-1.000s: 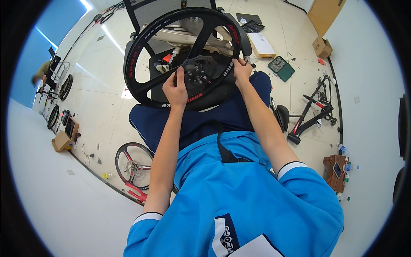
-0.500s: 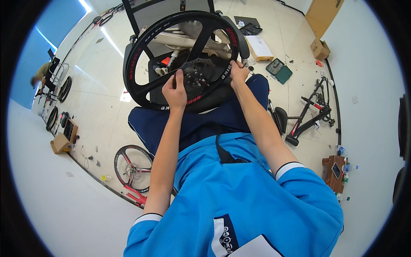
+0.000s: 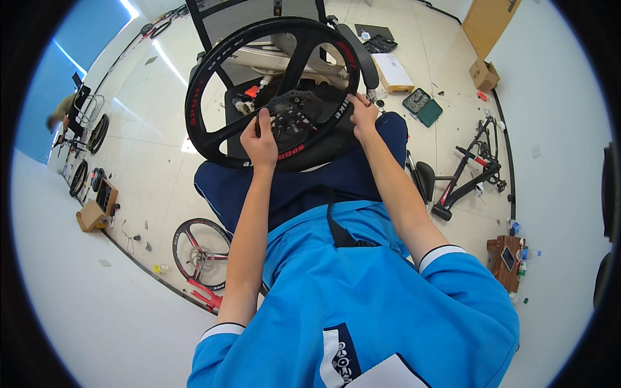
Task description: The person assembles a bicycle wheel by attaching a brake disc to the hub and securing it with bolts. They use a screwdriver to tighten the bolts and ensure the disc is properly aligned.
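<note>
A black bicycle wheel (image 3: 303,55) with broad spokes and red and white lettering is tilted over my lap, in front of a chair. The fingers of my left hand (image 3: 260,143) are closed around a spoke beside the hub, thumb upward. My right hand (image 3: 364,118) grips the rim at its right side, its fingertips partly hidden. Between my hands, a metal brake disc (image 3: 304,103) sits at the wheel's hub. Through the spokes shows a pale bicycle frame part (image 3: 272,58) resting on the chair.
A black bicycle frame (image 3: 472,168) lies on the floor to the right, near an opened green tool case (image 3: 424,107). Another wheel (image 3: 200,255) lies at the lower left. An office chair (image 3: 369,68) stands ahead. A person (image 3: 61,113) is at the far left.
The wheel has shifted and turned slightly, its lettering moving a little to the left. My left hand has moved slightly left and down; my right hand stays at the rim.
</note>
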Action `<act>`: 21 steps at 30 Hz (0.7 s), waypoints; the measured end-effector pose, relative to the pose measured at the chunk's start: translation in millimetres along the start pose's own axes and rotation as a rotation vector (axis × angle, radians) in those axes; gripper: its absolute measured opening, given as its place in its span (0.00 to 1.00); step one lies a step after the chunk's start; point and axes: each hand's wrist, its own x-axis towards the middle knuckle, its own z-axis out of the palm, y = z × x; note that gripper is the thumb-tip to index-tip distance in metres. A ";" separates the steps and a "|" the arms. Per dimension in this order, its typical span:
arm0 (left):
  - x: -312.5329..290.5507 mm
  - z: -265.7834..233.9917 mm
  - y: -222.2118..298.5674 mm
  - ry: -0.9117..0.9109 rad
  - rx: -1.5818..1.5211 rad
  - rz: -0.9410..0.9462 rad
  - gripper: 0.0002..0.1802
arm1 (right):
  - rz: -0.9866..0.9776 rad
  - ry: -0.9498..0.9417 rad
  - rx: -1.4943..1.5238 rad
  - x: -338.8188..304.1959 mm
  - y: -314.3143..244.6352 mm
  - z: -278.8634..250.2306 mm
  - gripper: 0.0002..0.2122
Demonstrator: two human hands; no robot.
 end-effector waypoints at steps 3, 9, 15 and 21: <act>0.2 -3.1 0.1 -0.010 -0.012 -0.031 0.23 | -0.033 -0.018 -0.009 0.1 1.2 1.1 0.15; -0.7 -1.9 -1.2 -0.003 -0.017 -0.015 0.23 | -0.135 0.068 -0.134 10.9 10.5 -1.6 0.15; -1.2 -1.2 -0.6 -0.026 -0.021 -0.030 0.22 | -0.301 0.207 -0.331 4.6 9.2 1.7 0.16; -2.7 1.2 0.7 0.002 -0.016 -0.024 0.23 | -0.304 0.227 -0.426 0.2 3.4 6.6 0.15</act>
